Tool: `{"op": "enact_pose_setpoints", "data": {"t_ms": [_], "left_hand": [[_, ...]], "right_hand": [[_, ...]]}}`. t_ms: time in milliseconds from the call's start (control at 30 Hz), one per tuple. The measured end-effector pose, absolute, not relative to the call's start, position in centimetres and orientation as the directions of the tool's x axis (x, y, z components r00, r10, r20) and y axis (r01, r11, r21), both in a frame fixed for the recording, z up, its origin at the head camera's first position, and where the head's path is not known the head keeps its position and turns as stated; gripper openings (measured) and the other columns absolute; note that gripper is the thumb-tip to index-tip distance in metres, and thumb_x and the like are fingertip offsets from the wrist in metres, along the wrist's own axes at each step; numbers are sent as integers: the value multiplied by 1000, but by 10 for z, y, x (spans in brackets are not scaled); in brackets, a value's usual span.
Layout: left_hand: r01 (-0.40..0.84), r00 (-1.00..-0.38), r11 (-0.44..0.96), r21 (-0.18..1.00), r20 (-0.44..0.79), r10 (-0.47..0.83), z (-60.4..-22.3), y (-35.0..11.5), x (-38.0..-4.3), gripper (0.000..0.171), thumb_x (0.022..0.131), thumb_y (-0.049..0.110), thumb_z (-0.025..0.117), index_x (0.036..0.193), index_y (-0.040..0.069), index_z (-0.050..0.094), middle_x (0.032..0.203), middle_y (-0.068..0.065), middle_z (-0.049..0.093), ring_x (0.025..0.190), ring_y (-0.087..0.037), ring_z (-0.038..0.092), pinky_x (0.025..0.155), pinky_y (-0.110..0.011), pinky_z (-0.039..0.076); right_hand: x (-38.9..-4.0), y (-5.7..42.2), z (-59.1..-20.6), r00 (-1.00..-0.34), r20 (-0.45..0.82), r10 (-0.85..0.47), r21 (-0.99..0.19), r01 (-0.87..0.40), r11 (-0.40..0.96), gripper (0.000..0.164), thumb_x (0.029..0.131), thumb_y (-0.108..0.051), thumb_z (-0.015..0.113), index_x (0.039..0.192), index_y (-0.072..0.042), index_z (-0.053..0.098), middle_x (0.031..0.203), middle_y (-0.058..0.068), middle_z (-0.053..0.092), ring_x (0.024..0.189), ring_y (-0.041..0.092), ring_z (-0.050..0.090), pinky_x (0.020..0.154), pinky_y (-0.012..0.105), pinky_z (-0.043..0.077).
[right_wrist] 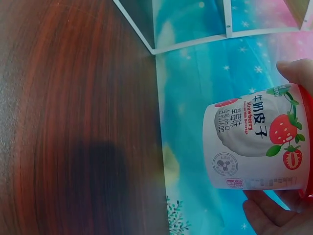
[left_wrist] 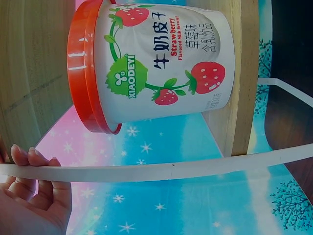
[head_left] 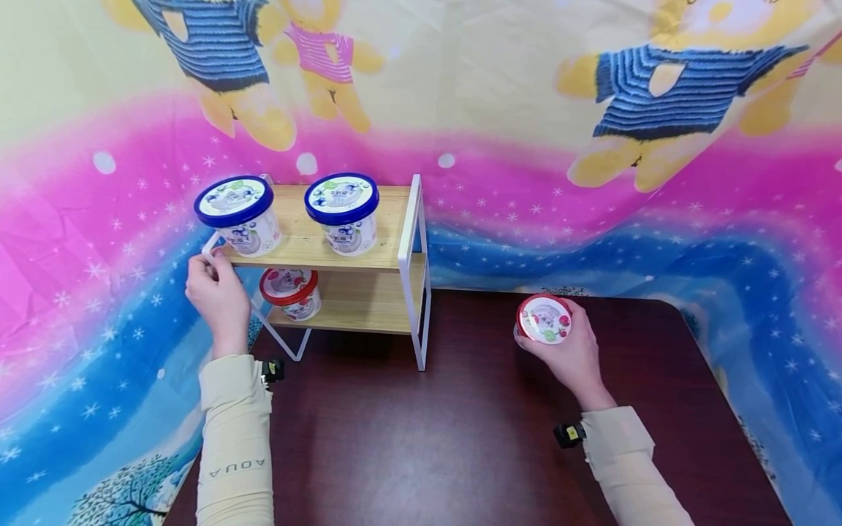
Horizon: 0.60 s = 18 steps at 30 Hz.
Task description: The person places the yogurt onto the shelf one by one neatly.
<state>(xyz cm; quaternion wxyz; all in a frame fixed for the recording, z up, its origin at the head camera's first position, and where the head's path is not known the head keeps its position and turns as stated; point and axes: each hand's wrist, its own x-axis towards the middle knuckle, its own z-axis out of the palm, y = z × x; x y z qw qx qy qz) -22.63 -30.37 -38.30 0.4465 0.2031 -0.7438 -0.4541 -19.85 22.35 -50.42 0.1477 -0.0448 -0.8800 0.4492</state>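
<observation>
My left hand (head_left: 220, 296) grips the white metal side frame (left_wrist: 171, 172) of a small two-tier wooden shelf (head_left: 388, 212), its fingers curled round the bar in the left wrist view. Right of the shelf, my right hand (head_left: 571, 349) holds a red-lidded strawberry milk tub (right_wrist: 259, 139) round its side, raised above the table. A second red-lidded strawberry tub (head_left: 289, 294) stands on the lower tier at the left. Two blue-lidded tubs stand on the upper tier, one at the left (head_left: 240, 215) and one nearer the middle (head_left: 342, 213).
The dark reddish-brown table (head_left: 473, 424) carries the shelf on its left part. Close behind and on both sides hangs a colourful curtain (head_left: 500, 146) with bears and snowflakes. The shelf's right side frame (head_left: 411, 292) stands between the tiers and the right hand.
</observation>
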Motion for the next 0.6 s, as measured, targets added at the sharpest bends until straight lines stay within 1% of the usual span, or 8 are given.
{"op": "enact_pose_setpoints", "data": {"t_ms": [233,600], "left_hand": [[100,-517,502,859,476,-711,-382,-303,-226,27,106,37,51,85,20,50,67,2,41,62,-10,41,56,-26,27],[115,-516,502,857,483,-708,-381,-302,-224,28,106,36,51,84,20,49,67,2,42,62,-11,41,56,-26,27]], "right_hand": [[-199,214,-505,-961,214,175,-804,-71,590,109,69,-50,92,152,-14,33,137,12,49,120,33,48,92,61,49],[-198,198,-500,-965,220,143,-816,-102,569,109,67,-49,94,151,-16,34,137,9,49,120,30,48,92,59,50]]}}
